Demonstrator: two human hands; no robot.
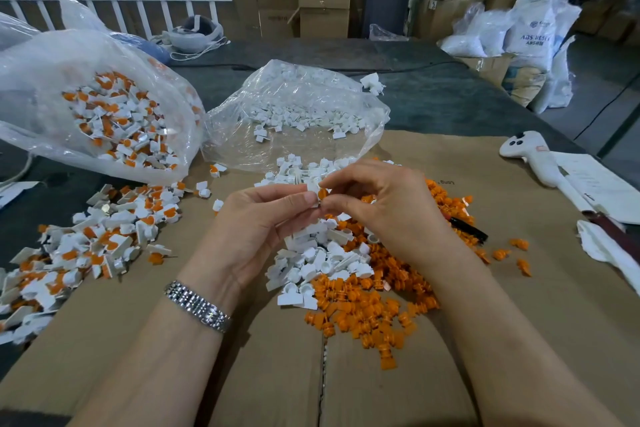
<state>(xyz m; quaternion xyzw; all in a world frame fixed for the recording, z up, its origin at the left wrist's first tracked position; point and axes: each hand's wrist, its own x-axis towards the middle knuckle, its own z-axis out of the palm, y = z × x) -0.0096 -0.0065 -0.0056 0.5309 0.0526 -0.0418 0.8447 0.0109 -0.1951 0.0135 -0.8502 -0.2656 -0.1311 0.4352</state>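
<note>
Cardboard: white cap, orange plug rightward

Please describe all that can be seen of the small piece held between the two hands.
The small piece is a white plastic part with an orange plug showing at the end nearer the right hand. It looks hard and smooth. The left hand pinches the white part and the right hand pinches the orange end. It is held above the heap of white parts, mostly hidden by fingertips.
</note>
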